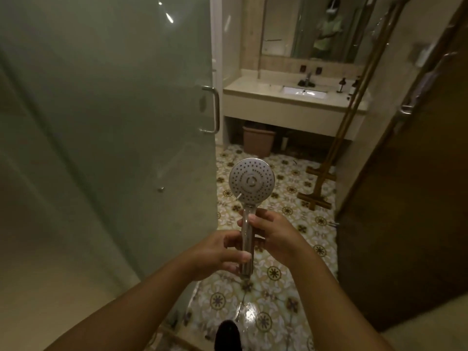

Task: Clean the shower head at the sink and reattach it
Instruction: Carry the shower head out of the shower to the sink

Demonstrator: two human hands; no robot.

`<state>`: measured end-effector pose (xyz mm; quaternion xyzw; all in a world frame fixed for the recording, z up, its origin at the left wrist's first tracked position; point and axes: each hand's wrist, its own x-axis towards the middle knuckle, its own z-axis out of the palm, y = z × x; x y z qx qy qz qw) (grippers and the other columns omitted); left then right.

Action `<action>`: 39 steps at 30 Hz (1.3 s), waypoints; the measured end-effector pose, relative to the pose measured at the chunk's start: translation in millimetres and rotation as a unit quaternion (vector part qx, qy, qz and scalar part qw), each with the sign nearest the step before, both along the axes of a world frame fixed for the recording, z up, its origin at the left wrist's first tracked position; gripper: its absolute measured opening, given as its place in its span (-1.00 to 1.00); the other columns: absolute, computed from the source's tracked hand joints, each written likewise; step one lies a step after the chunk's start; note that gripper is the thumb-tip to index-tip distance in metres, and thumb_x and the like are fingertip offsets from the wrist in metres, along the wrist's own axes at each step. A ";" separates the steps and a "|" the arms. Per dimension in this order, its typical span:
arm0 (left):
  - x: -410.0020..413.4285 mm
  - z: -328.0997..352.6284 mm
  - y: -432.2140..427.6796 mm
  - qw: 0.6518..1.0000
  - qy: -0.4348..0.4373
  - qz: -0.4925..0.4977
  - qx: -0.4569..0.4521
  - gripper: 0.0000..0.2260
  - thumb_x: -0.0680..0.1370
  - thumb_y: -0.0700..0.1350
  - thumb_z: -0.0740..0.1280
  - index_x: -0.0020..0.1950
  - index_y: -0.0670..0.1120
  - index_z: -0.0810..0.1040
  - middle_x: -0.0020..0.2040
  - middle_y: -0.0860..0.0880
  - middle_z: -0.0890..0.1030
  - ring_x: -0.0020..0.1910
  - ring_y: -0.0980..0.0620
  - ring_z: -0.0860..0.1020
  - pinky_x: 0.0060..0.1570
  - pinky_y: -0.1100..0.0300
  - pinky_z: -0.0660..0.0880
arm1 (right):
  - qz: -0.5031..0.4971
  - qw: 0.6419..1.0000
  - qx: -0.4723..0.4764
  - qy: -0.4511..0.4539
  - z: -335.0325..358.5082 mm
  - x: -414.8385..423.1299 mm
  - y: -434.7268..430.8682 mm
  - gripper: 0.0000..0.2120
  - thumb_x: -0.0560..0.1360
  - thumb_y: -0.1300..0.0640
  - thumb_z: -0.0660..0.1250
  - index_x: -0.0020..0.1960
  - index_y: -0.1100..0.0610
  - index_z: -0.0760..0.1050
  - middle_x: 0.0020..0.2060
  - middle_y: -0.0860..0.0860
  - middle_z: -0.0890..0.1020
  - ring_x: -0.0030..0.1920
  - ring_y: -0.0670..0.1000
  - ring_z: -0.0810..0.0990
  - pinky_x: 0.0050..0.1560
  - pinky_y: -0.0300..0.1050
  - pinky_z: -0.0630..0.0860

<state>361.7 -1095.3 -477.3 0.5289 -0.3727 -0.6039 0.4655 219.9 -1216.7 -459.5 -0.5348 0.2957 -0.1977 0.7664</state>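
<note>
Both hands grip the shower head point(251, 182) upright by its handle: left hand point(217, 254) below, right hand point(272, 230) above; the sink point(304, 92) lies at twelve o'clock.

Shower head point(252, 182) handle partly behind fingers point(255, 219); tiny counter items point(342, 84), perhaps dispensers.

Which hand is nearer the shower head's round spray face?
Right. The right hand grips the shower head by its handle, just under the spray face; the left hand holds the handle's lower end, farther away.
</note>
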 end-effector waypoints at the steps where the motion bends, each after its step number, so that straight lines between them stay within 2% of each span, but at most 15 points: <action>1: 7.9 -2.0 -21.2 1.000 0.007 -0.004 0.000 -0.67 0.46 -0.26 0.48 0.21 -0.13 0.60 0.04 -0.09 0.63 0.03 -0.10 0.66 -0.07 0.01 0.63 | -0.013 1.000 0.002 0.003 -2.2 8.8 -18.4 -0.79 0.57 0.16 0.33 0.17 0.18 0.60 -0.02 0.12 0.72 0.00 0.09 0.70 0.00 0.00 0.61; 3: 25.9 -4.6 -64.5 1.000 0.016 -0.017 -0.003 -0.67 0.48 -0.28 0.45 0.24 -0.16 0.58 0.02 -0.05 0.66 0.05 -0.12 0.65 0.01 -0.10 0.63 | -0.041 0.999 0.012 0.011 -5.0 28.3 -57.5 -0.80 0.57 0.16 0.33 0.15 0.19 0.60 -0.02 0.12 0.73 0.01 0.08 0.70 0.07 0.03 0.60; 6: 56.2 -3.2 -126.8 0.999 0.009 -0.032 -0.009 -0.66 0.49 -0.27 0.45 0.26 -0.18 0.56 0.01 -0.08 0.64 0.04 -0.13 0.63 0.12 -0.23 0.57 | -0.062 0.998 0.011 0.030 -2.3 59.3 -115.7 -0.82 0.58 0.17 0.32 0.13 0.19 0.61 -0.02 0.12 0.73 -0.02 0.06 0.71 -0.02 -0.04 0.61; 8: 76.5 -0.7 -164.8 0.999 0.006 -0.045 -0.006 -0.66 0.50 -0.25 0.45 0.27 -0.17 0.56 0.09 -0.15 0.62 0.06 -0.16 0.62 0.14 -0.27 0.55 | -0.073 0.997 0.011 0.036 0.7 78.2 -150.5 -0.83 0.59 0.17 0.31 0.12 0.19 0.61 -0.02 0.12 0.73 -0.01 0.07 0.71 -0.02 -0.03 0.61; 11: 101.4 8.3 -217.6 0.998 0.005 -0.067 -0.004 -0.65 0.49 -0.22 0.45 0.28 -0.12 0.58 0.24 -0.24 0.56 0.10 -0.14 0.59 0.14 -0.24 0.55 | -0.093 0.995 0.011 0.038 10.4 99.8 -197.3 -0.83 0.60 0.18 0.30 0.10 0.20 0.61 -0.03 0.12 0.73 -0.02 0.09 0.70 0.02 0.01 0.59; 15: 122.9 22.1 -281.0 0.995 0.005 -0.096 0.005 -0.65 0.48 -0.17 0.47 0.26 -0.07 0.60 0.10 -0.11 0.61 0.05 -0.09 0.62 0.07 -0.12 0.58 | -0.113 0.992 0.020 0.044 22.1 117.0 -256.1 -0.84 0.59 0.18 0.31 0.11 0.21 0.60 -0.04 0.12 0.73 -0.04 0.07 0.70 -0.02 -0.03 0.61; 19: 133.4 31.1 -335.8 0.995 0.041 -0.089 0.005 -0.63 0.48 -0.17 0.48 0.28 -0.08 0.58 0.08 -0.12 0.64 0.07 -0.16 0.63 0.08 -0.10 0.58 | -0.122 0.992 0.007 0.038 29.9 130.5 -313.8 -0.83 0.59 0.17 0.32 0.12 0.20 0.60 -0.01 0.12 0.73 0.00 0.07 0.71 -0.07 -0.08 0.60; 23: 147.4 31.4 -394.1 0.997 0.033 -0.074 0.004 -0.64 0.49 -0.22 0.46 0.28 -0.13 0.57 0.07 -0.16 0.63 0.06 -0.16 0.63 0.09 -0.13 0.59 | -0.124 0.992 -0.003 0.034 26.8 148.0 -372.8 -0.85 0.59 0.17 0.32 0.08 0.18 0.62 -0.02 0.10 0.73 -0.02 0.04 0.72 -0.14 -0.13 0.60; 27: 167.1 22.2 -468.9 0.998 0.005 -0.070 0.010 -0.64 0.49 -0.26 0.45 0.28 -0.14 0.56 0.16 -0.30 0.58 0.11 -0.23 0.61 0.13 -0.19 0.57 | -0.116 0.992 -0.025 0.048 14.1 164.9 -448.0 -0.85 0.59 0.15 0.31 0.08 0.17 0.60 -0.02 0.06 0.74 -0.05 0.02 0.72 -0.01 -0.04 0.60; 30: 181.3 11.2 -543.2 0.998 -0.014 -0.060 0.007 -0.66 0.48 -0.24 0.46 0.25 -0.13 0.57 0.08 -0.22 0.61 0.08 -0.22 0.62 0.15 -0.22 0.56 | -0.106 0.992 -0.039 0.054 3.4 179.5 -524.2 -0.85 0.59 0.16 0.30 0.09 0.17 0.60 -0.02 0.07 0.74 -0.02 0.06 0.72 0.15 0.10 0.58; 33: 196.1 4.9 -621.6 0.998 -0.026 -0.052 -0.001 -0.66 0.49 -0.25 0.45 0.26 -0.12 0.57 0.07 -0.18 0.64 0.07 -0.20 0.64 0.17 -0.23 0.55 | -0.102 0.991 -0.062 0.058 -4.4 198.0 -605.5 -0.86 0.58 0.17 0.31 0.09 0.17 0.58 -0.03 0.07 0.74 -0.01 0.11 0.72 0.19 0.16 0.55; 35: 207.7 4.3 -665.9 0.999 -0.026 -0.039 0.006 -0.66 0.48 -0.24 0.45 0.24 -0.08 0.58 0.09 -0.17 0.67 0.10 -0.21 0.65 0.17 -0.22 0.55 | -0.106 0.991 -0.061 0.060 -6.0 211.7 -651.7 -0.87 0.58 0.18 0.31 0.09 0.18 0.58 -0.04 0.08 0.74 0.00 0.12 0.72 0.13 0.13 0.59; 37: 221.2 4.8 -705.3 0.999 -0.030 -0.038 0.013 -0.67 0.47 -0.22 0.46 0.22 -0.05 0.59 0.07 -0.14 0.69 0.09 -0.21 0.66 0.14 -0.18 0.55 | -0.116 0.990 -0.055 0.059 -7.9 225.8 -690.6 -0.86 0.58 0.19 0.31 0.09 0.18 0.58 -0.05 0.07 0.74 -0.04 0.10 0.73 -0.04 0.02 0.64; 39: 234.9 4.2 -742.9 0.998 -0.036 -0.039 0.019 -0.67 0.47 -0.21 0.47 0.22 -0.05 0.58 0.02 -0.12 0.69 0.06 -0.20 0.66 0.04 -0.11 0.58 | -0.122 0.989 -0.054 0.062 -9.9 239.0 -725.6 -0.86 0.57 0.17 0.31 0.08 0.16 0.59 -0.06 0.05 0.75 -0.07 0.06 0.73 -0.17 -0.11 0.62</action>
